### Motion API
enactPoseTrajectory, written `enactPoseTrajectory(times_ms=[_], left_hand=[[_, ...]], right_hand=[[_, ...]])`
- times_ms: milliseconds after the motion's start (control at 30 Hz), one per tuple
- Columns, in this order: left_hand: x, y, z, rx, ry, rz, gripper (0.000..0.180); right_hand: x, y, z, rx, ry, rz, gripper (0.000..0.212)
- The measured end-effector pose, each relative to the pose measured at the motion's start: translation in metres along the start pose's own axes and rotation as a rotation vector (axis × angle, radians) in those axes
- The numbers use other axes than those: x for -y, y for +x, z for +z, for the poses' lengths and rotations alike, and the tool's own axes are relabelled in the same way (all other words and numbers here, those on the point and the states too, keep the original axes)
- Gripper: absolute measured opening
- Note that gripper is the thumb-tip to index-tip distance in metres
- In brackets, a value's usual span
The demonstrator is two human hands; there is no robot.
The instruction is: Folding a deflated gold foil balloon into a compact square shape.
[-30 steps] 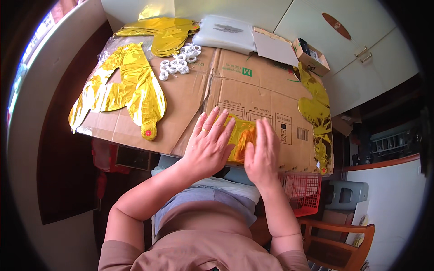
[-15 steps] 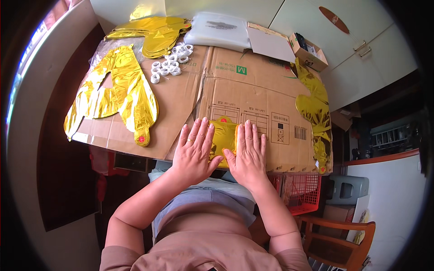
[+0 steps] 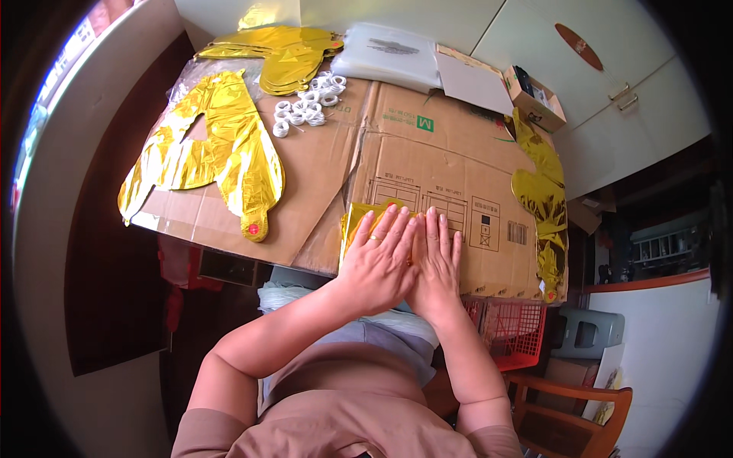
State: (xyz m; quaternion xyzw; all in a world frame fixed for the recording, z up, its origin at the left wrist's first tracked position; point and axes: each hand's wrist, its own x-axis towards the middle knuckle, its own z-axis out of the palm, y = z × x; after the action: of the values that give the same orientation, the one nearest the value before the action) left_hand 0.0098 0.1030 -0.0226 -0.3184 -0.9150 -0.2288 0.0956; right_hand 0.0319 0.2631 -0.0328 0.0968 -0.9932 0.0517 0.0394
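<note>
Both palms press down on a folded gold foil balloon [image 3: 350,224] at the near edge of the cardboard-covered table. My left hand [image 3: 379,258] lies flat across its middle, fingers straight and overlapping the edge of the other hand. Beside it, my right hand [image 3: 437,263] rests flat with fingers outstretched. Most of the folded foil is hidden under the hands; a strip shows left of the left fingers. A flat gold A-shaped foil balloon [image 3: 221,153] is spread out on the left, and another long gold foil balloon [image 3: 539,191] lies along the right edge.
At the back are stacked gold foil balloons [image 3: 294,61], white string coils [image 3: 305,107], clear plastic bags [image 3: 385,57], a pale card [image 3: 475,78] and a small open box [image 3: 536,103]. A red basket [image 3: 513,334] and wooden chair [image 3: 573,393] stand below right.
My left hand has slid right across the folded foil until it meets my right hand. More foil shows on the left, while its middle is now covered. The view has shifted slightly.
</note>
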Motion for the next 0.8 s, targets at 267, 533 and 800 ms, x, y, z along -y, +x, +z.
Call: enactPoseTrajectory(times_ms=[267,533,800], left_hand=[[0.03,-0.021,-0.001,-0.031,0.144,-0.059,0.078],[0.033,-0.028,-0.004,0.003,0.206,-0.098,0.082],[0.035,-0.028,-0.002,0.01,0.235,-0.102,0.082]], right_hand=[[0.005,0.001,-0.003,-0.042,0.035,0.012,0.08],[-0.017,-0.016,-0.012,-0.065,-0.024,0.016,0.083],[-0.039,-0.03,-0.055,-0.163,0.249,0.111,0.073]])
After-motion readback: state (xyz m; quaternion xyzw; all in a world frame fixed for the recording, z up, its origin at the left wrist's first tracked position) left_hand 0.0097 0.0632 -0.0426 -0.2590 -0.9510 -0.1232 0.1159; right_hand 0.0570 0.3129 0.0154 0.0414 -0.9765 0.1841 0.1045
